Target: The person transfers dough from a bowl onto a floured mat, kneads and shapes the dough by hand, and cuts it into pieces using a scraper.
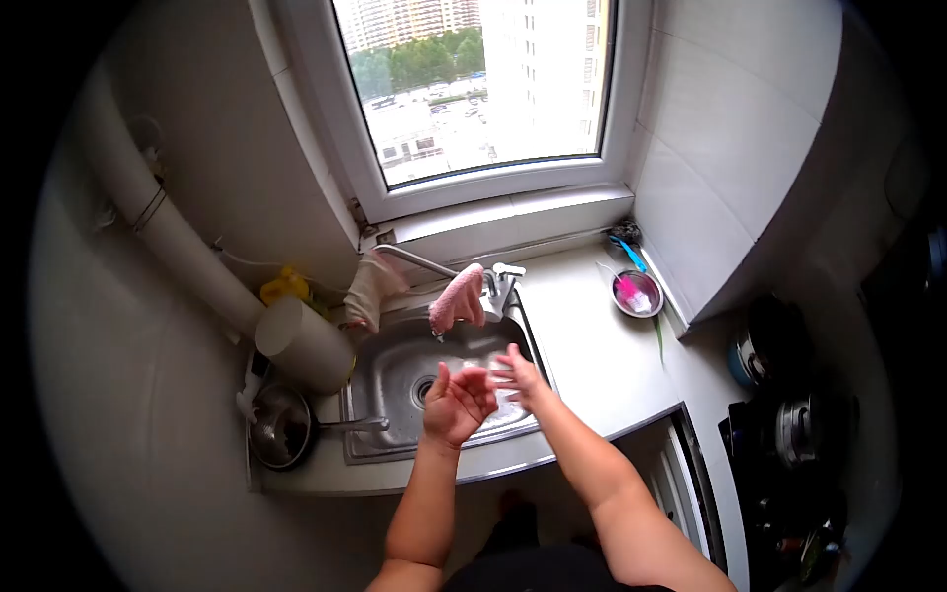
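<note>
Both hands hover over the stainless steel sink point(380, 370), close together. My left hand point(458, 405) is turned palm up, its fingers apart and a little curled, with nothing in it. Just to its right, my right hand point(519, 379) has its fingers spread and holds nothing. Beyond them a pink cloth point(458, 299) hangs over the faucet point(501, 286), above the basin. A pale cloth point(373, 288) is draped at the sink's back left corner. The drain point(425, 390) shows beside my left hand.
Left of the sink stand a white cylindrical container point(301, 345) and a pan point(281, 429), its handle reaching over the sink rim. On the right counter are a metal bowl point(637, 294) with something pink and a blue-handled brush point(629, 254). Dark cookware point(797, 429) sits far right.
</note>
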`<state>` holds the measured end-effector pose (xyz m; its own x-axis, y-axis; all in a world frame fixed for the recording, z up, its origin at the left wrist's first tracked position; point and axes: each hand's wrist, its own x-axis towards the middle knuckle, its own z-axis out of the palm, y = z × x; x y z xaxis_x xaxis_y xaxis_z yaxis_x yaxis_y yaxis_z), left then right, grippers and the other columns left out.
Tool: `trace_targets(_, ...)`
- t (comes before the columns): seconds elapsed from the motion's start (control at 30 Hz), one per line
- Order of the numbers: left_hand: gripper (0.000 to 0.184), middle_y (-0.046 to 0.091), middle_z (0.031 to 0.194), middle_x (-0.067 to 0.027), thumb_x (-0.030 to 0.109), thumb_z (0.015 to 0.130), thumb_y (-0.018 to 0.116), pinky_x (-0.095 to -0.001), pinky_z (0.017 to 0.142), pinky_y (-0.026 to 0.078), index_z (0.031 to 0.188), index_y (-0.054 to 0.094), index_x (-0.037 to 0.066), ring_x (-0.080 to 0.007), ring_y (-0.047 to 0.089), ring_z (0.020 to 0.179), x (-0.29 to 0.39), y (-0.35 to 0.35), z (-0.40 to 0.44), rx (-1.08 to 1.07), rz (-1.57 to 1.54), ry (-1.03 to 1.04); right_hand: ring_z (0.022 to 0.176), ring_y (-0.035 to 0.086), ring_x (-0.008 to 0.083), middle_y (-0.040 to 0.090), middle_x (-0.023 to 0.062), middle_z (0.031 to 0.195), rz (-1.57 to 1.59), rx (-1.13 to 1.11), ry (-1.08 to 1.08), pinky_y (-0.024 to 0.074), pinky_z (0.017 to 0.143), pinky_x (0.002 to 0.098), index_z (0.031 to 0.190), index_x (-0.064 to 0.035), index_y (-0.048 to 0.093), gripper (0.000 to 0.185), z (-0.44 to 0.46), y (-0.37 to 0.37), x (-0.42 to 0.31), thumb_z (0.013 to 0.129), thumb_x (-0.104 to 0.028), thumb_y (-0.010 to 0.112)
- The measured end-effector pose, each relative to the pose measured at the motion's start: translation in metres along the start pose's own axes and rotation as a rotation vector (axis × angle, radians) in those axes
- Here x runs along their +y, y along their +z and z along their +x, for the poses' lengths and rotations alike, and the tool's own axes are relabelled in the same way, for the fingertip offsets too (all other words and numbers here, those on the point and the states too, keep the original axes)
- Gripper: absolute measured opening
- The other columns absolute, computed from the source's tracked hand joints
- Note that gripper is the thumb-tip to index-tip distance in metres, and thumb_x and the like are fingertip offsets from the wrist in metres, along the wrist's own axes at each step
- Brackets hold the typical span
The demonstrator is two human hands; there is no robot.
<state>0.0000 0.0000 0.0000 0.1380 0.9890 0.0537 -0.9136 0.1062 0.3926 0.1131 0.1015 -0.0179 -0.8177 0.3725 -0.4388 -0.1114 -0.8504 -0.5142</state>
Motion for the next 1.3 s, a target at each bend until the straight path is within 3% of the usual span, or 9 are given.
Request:
trace_targets(0.1,0.068,0.064,0.099,-0.0096,0.068,0.087,0.036,-0.0413,0.070,0.054,0.115,0.057,0.009,-0.0290,0.063,0.091,0.034,-0.073,0.042,-0.427,-0.335,-0.227,0.100,0.057,0.0182,0.061,0.0109,0.109,-0.393,0.083,-0.235,0.0446,0.088,0.0320,0.126,-0.0022,0.052,0.056,-0.012,0.056,-0.008,0.091,-0.046,0.054)
trace_targets(0.17,0.056,0.057,0.116,-0.0092,0.058,0.091,0.040,-0.0396,0.089,0.049,0.121,0.050,0.012,-0.0247,0.058,0.106,0.002,-0.086,0.032,0.517,0.145,0.101,0.105,0.057,0.0217,0.059,0.0114,0.117,-0.546,-0.070,-0.602,0.0443,0.090,0.0275,0.126,-0.0055,0.053,0.047,-0.025,0.069,-0.008,0.090,-0.034,0.060)
trace_targets(0.33,0.068,0.044,0.132,-0.0129,0.063,0.089,0.038,-0.0506,0.099,0.036,0.135,0.036,0.013,-0.0318,0.043,0.122,-0.093,0.027,0.031,0.315,0.263,0.267,0.134,0.031,0.0325,0.038,0.0052,0.144,-1.603,0.196,-1.273,0.0170,0.098,0.0715,0.124,-0.0202,0.057,0.044,-0.116,0.069,0.016,0.088,-0.045,0.051)
trace_targets(0.43,0.070,0.044,0.135,-0.0167,0.063,0.090,0.033,-0.0543,0.102,0.034,0.139,0.033,0.012,-0.0343,0.040,0.126,-0.134,0.115,0.005,0.077,-0.286,-0.130,0.129,0.038,0.0323,0.043,0.0093,0.140,-1.389,0.566,-1.223,0.0252,0.103,0.0596,0.126,-0.0175,0.055,0.049,-0.181,-0.029,0.029,0.088,-0.048,0.050)
trace_targets(0.57,0.069,0.037,0.142,-0.0199,0.056,0.095,0.027,-0.0530,0.100,0.036,0.123,0.053,-0.001,-0.0349,0.029,0.135,-0.227,0.238,-0.054,-0.283,0.436,-0.159,0.103,0.059,0.0333,0.064,0.0152,0.109,-1.371,0.949,0.059,0.0481,0.086,0.0432,0.113,-0.0097,0.063,0.047,-0.367,-0.167,0.137,0.083,-0.045,0.055)
trace_targets(0.63,0.071,0.065,0.078,-0.0207,0.050,0.098,0.027,-0.0477,0.101,0.039,0.067,0.062,-0.004,-0.0366,0.045,0.124,-0.307,0.235,-0.057,-0.672,0.346,-0.354,0.079,0.065,0.0325,0.069,0.0129,0.082,-1.304,0.995,0.032,0.0497,0.075,0.0434,0.081,-0.0078,0.071,0.041,-0.463,-0.199,0.242,0.083,-0.045,0.054)
trace_targets(0.73,0.042,0.051,0.052,-0.0037,0.033,0.097,0.044,-0.0443,0.085,0.050,0.072,0.057,0.003,-0.0253,0.063,0.056,-0.453,0.288,-0.117,-0.414,0.667,-0.561,0.067,0.064,0.0258,0.066,0.0097,0.067,-0.913,0.974,-0.162,0.0496,0.069,0.0372,0.069,-0.0085,0.070,0.044,-0.598,-0.221,0.368,0.086,-0.044,0.050)
trace_targets(0.93,0.029,0.063,0.103,-0.0130,0.007,0.093,0.048,-0.0351,0.070,0.055,0.121,0.046,0.008,-0.0198,0.062,0.073,-0.663,0.368,-0.195,-0.637,0.742,-1.000,0.075,0.066,0.0235,0.069,0.0104,0.079,-0.332,1.885,-0.197,0.0501,0.070,0.0339,0.083,-0.0057,0.069,0.026,-0.775,-0.249,0.557,0.084,-0.029,0.057)
trace_targets(1.3,0.038,0.053,0.086,-0.0040,0.042,0.091,0.052,-0.0335,0.060,0.048,0.101,0.052,0.005,-0.0156,0.051,0.073,-0.926,0.257,-0.186,-0.367,1.391,-0.967,0.093,0.063,0.0329,0.065,0.0196,0.102,-0.466,2.213,-0.455,0.0500,0.080,0.0389,0.110,-0.0014,0.061,0.031,-0.962,-0.309,0.487,0.085,-0.020,0.060)
